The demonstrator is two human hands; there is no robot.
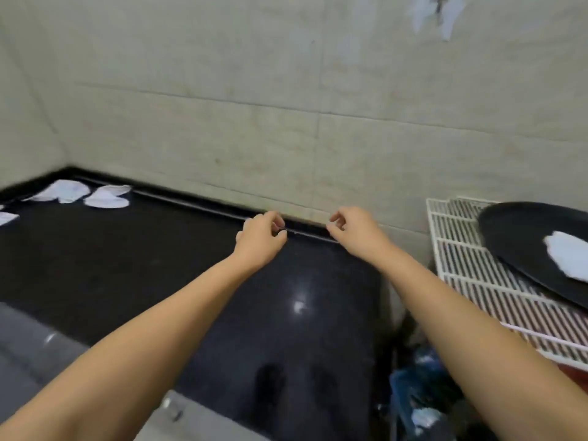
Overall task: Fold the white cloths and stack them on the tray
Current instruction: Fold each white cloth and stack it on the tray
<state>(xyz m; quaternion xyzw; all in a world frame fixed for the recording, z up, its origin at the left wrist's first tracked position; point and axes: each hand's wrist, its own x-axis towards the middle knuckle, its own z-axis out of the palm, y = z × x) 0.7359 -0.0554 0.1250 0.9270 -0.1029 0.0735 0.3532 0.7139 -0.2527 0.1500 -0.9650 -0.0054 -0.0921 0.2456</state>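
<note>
Both arms reach forward over a black counter (pixel 143 265). My left hand (pixel 262 235) and my right hand (pixel 353 230) hover near the counter's back edge, fingers loosely curled, holding nothing. Two crumpled white cloths lie far left at the back: one (pixel 65 190) and another (pixel 109 197) beside it. A corner of a third white cloth (pixel 6 217) shows at the left edge. At the right, a black tray (pixel 515 237) rests on a white wire rack (pixel 471 268), with a folded white cloth (pixel 568 254) on it.
A tiled wall (pixel 286 122) rises right behind the counter. A gap between counter and rack holds blue and dark clutter (pixel 420 396) lower down. A grey surface (pixel 28 351) borders the counter at the lower left.
</note>
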